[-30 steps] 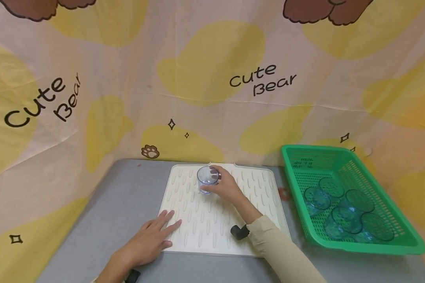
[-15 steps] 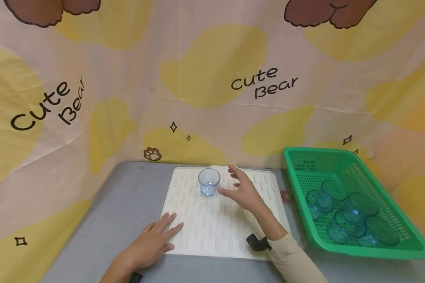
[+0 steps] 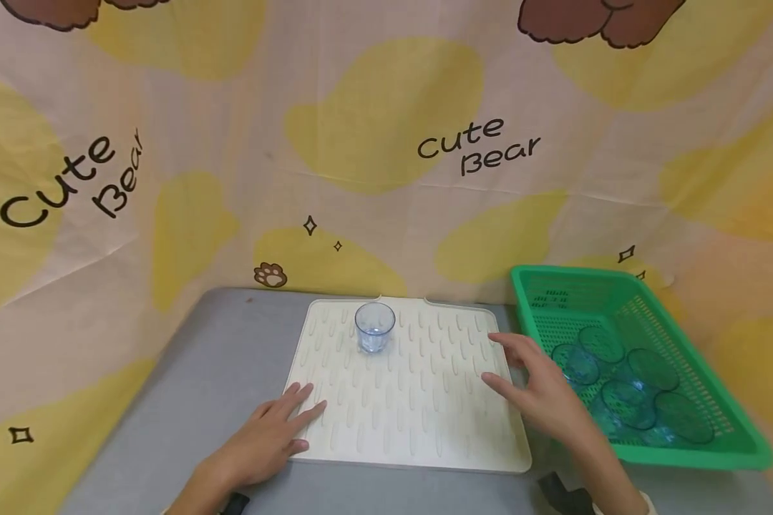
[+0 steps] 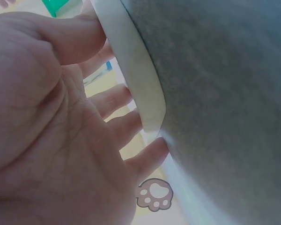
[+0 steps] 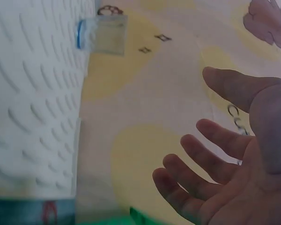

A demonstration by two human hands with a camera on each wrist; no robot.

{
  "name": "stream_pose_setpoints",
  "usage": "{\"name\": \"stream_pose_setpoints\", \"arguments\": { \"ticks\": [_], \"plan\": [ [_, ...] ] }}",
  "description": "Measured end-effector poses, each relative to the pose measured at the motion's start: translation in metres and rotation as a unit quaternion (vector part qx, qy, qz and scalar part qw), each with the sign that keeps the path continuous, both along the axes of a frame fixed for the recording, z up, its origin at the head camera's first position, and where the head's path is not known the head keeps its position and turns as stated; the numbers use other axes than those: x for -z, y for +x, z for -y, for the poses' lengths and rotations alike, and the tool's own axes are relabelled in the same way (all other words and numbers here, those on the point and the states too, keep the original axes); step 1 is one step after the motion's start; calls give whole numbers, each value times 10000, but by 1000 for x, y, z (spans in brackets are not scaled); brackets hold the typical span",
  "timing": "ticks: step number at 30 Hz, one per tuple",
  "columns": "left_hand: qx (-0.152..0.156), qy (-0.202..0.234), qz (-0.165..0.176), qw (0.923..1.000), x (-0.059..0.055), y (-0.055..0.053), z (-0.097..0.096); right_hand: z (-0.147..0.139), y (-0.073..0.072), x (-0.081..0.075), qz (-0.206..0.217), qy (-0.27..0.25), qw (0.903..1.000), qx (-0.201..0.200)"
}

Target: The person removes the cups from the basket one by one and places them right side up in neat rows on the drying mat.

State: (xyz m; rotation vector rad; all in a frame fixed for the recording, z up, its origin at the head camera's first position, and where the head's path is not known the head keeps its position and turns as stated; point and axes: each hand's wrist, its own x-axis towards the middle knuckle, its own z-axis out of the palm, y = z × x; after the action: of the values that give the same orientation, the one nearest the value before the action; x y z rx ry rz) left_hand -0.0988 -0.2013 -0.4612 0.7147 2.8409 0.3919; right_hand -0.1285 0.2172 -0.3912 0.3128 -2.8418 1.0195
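Observation:
A clear bluish drinking glass [image 3: 374, 329] stands upright on the back part of a white ridged mat [image 3: 412, 408]; the right wrist view shows the same glass [image 5: 103, 35] sideways. My right hand [image 3: 541, 393] is in the air over the mat's right edge, beside the green basket, its fingers spread and holding nothing. My left hand [image 3: 260, 436] rests with straight fingers on the mat's front left edge; in the left wrist view its fingers [image 4: 126, 122] touch the mat's rim [image 4: 140, 79].
At the right stands a green plastic basket [image 3: 689, 461] with slotted walls. Several blue-tinted glasses [image 3: 683, 418] stand inside it. A grey table [image 3: 232, 343] lies under everything, and a printed cloth [image 3: 361, 157] hangs behind.
My right hand has let go of the glass and moved right and towards me, from the glass to the basket's left side. The glass stays standing on the mat. My left hand has barely moved.

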Motion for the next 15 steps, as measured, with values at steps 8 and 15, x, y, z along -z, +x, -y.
{"name": "stream_pose_setpoints", "arguments": {
  "ticks": [8,15],
  "plan": [
    [-52,21,132,9999,-1,0,1,-51,11,-8,-24,243,9992,305],
    [-244,67,254,9994,4,-1,-1,-96,15,-15,341,349,9979,433]
  ]
}}
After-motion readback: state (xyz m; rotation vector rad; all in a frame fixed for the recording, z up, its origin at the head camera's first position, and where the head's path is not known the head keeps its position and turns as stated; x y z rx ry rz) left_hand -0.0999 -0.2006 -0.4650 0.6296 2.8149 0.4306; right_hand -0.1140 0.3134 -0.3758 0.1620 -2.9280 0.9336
